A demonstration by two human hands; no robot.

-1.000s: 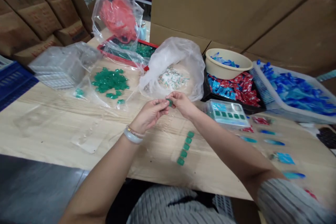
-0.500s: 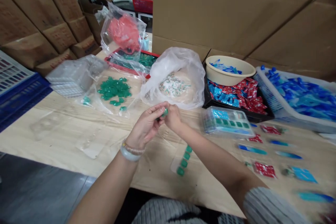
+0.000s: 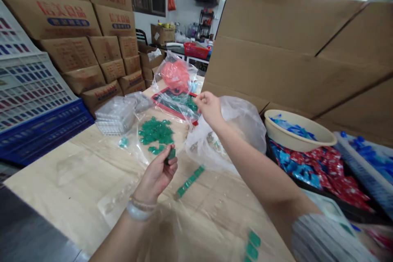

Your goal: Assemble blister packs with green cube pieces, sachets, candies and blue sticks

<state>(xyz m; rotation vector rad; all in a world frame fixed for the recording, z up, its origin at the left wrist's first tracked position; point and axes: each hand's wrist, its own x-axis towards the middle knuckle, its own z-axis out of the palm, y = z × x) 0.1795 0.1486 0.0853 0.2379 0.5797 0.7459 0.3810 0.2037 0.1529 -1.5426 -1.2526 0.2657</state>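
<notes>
Near the table's (image 3: 76,180) middle, my left hand (image 3: 158,172) pinches a green piece (image 3: 170,154) upright, ready to hand; farther off, my right hand (image 3: 209,107) hovers above the clear bag (image 3: 245,127), fingertips together; holding what, I cannot tell.

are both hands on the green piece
No, only the left hand pinches the green piece; the right hand is raised apart from it.

Bowl (image 3: 290,142) right of plastic bag (image 3: 245,125)
</notes>
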